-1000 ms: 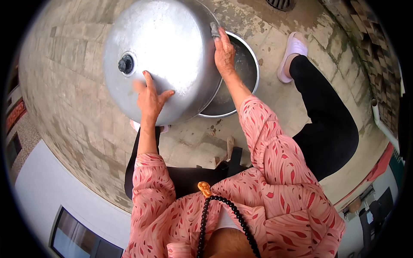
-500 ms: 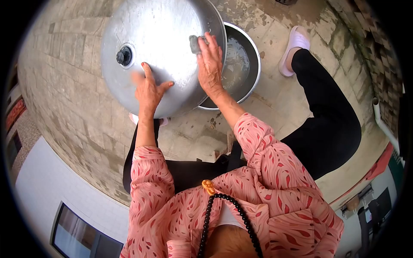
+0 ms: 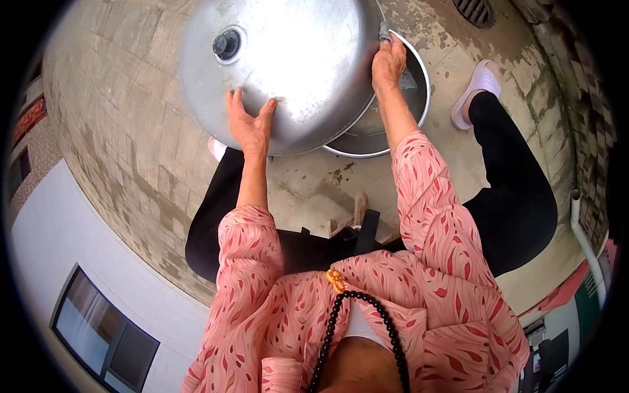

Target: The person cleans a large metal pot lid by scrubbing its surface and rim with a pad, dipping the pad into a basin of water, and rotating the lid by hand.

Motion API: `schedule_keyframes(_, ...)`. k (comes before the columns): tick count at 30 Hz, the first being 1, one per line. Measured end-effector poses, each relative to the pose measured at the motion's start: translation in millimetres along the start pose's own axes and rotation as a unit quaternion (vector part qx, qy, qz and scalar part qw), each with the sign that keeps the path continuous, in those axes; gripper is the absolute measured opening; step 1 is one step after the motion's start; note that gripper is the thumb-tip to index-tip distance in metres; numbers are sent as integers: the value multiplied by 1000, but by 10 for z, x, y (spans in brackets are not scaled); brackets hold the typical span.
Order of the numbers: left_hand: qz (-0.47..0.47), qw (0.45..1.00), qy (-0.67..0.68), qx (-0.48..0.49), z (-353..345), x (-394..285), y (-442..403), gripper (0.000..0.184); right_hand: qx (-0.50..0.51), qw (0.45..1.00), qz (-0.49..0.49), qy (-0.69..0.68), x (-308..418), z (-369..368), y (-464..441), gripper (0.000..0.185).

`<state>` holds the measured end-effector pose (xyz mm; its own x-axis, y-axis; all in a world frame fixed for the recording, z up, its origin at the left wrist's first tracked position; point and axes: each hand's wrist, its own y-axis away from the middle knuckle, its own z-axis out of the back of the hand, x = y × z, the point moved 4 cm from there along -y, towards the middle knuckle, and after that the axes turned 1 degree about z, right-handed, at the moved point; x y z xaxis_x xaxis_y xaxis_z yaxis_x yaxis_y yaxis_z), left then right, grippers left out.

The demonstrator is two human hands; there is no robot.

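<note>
A large domed silver metal lid [image 3: 308, 78] with a black knob [image 3: 227, 44] rests tilted over a round metal basin [image 3: 426, 98] holding some water. My left hand [image 3: 251, 126] lies against the lid's near side, its fingers and thumb spread. At the lid's right rim, my right hand [image 3: 390, 64] grips a grey scouring pad [image 3: 384, 31] and presses it to the edge. Part of the pad is covered by the fingers. The lid hides most of the basin's left side.
Paved ground [image 3: 124, 111] with damp patches surrounds the basin. A drain grate [image 3: 474, 12] lies at the far right. My feet in pale slippers [image 3: 483, 82] are on both sides of the basin. A wooden piece [image 3: 360, 211] shows between my legs.
My right hand has moved with the scouring pad from the lid's face out to its right rim. The lid and basin appear farther right and higher in view. The left hand stays on the lid.
</note>
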<state>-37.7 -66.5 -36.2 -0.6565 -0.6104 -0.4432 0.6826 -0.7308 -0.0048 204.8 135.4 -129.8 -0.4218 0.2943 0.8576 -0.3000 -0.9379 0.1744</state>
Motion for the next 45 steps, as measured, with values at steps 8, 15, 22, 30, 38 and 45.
schedule_keyframes(8,634,596,492,41,-191,774,883,121,-12,947,-270,-175,-112,-93,-160,38)
schedule_keyframes(15,559,678,477,17,-224,1130,514,103,-110,913,-267,-288,-323,-44,247,40)
schedule_keyframes(22,338,846,413,-7,194,696,-562,87,-76,886,-328,-319,-654,18,1167,52)
schedule_keyframes(30,-192,972,-58,123,27,-827,-1032,106,84,988,97,90,-719,422,1036,49)
schedule_keyframes(38,-192,941,-177,214,-201,-951,-789,112,72,997,7,-14,-916,470,629,45)
schedule_keyframes(45,-200,942,-153,223,-143,-823,-786,112,112,861,-274,-414,-693,426,376,32)
